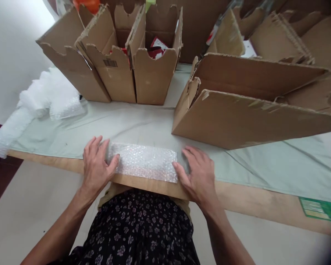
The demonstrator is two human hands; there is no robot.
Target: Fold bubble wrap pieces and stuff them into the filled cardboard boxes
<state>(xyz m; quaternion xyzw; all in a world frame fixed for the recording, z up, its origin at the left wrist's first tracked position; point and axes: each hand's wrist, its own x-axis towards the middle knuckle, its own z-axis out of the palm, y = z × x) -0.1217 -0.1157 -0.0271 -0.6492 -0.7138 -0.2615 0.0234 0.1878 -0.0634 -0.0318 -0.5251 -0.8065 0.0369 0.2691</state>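
Note:
A flat rectangular piece of bubble wrap (146, 162) lies along the front edge of the table, its long side parallel to that edge. At its left end is my left hand (98, 162), fingers stretched out and thumb resting at the wrap's corner. My right hand (197, 173) sits at the opposite end with its fingers spread and its thumb by the right edge. Neither hand is closed around the wrap. Whether anything lies inside or under it, I cannot tell.
Tall narrow cardboard boxes (151, 81) stand side by side at the back left, some with red items inside. A long open cardboard box (237, 117) occupies the right. More bubble wrap (35, 99) is heaped at the left. A green printed sheet (322, 209) lies at the front right edge.

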